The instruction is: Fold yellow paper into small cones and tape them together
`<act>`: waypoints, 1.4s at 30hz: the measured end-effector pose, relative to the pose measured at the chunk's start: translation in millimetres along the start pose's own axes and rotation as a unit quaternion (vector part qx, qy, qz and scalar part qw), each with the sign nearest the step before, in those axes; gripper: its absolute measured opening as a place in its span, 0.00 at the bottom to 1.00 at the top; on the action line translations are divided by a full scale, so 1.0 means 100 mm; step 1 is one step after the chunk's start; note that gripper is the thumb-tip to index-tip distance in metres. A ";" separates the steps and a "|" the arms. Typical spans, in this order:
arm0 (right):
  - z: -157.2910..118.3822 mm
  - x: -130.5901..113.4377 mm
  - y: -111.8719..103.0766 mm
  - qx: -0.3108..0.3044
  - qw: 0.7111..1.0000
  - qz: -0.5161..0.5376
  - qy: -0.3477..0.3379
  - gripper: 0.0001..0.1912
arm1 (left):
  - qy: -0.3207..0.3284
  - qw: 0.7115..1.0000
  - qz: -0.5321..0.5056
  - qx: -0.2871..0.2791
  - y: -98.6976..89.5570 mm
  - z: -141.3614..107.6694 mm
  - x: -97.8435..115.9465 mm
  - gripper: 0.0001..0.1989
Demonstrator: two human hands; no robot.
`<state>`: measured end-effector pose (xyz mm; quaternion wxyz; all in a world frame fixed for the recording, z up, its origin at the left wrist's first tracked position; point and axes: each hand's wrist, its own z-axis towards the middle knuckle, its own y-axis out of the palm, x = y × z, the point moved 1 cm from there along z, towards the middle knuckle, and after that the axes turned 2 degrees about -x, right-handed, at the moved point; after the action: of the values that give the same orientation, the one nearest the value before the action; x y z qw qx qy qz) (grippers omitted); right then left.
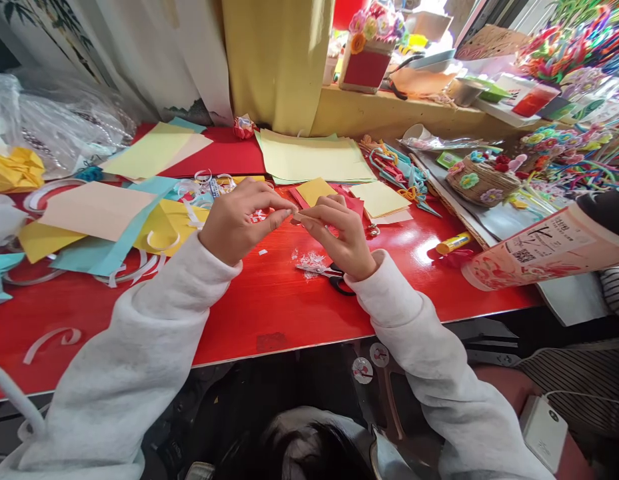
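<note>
Over the middle of the red table, my left hand [245, 219] and my right hand [339, 235] meet at the fingertips. Each is closed in a pinch, and a tiny pale piece shows between them, too small to name. Below the right hand lie black-handled scissors [334, 272], their blades on a small heap of white shreds [310, 261]. Behind the hands are a small yellow sheet [316, 191] and a stack of pale yellow squares [380, 199].
Coloured paper [96, 210] and curled strips cover the left side. Large pale sheets [314, 159] lie at the back. At right stand a woven basket [482, 180], a glue stick [453, 243] and a tilted pink cup [544, 250]. A white strip [49, 340] rests front left.
</note>
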<state>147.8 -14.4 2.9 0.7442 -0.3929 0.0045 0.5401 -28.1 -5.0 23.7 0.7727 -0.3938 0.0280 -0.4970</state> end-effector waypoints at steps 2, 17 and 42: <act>0.00 -0.01 -0.01 0.004 1.000 -0.007 -0.002 0.09 | -0.033 0.999 0.024 0.034 -0.02 0.01 -0.04 0.08; 0.03 -0.01 0.04 0.011 0.999 0.017 -0.034 0.08 | -0.141 0.983 -0.083 -0.079 0.02 -0.05 -0.27 0.10; 0.06 0.27 -0.02 0.048 0.836 0.455 0.304 0.27 | -0.133 0.880 -0.452 -0.058 0.02 -0.04 -0.07 0.03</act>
<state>157.7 10.0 -3.8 0.3935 -0.4547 0.4346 0.6705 -31.7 -1.5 16.8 0.4367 -0.4702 -0.2275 -0.7324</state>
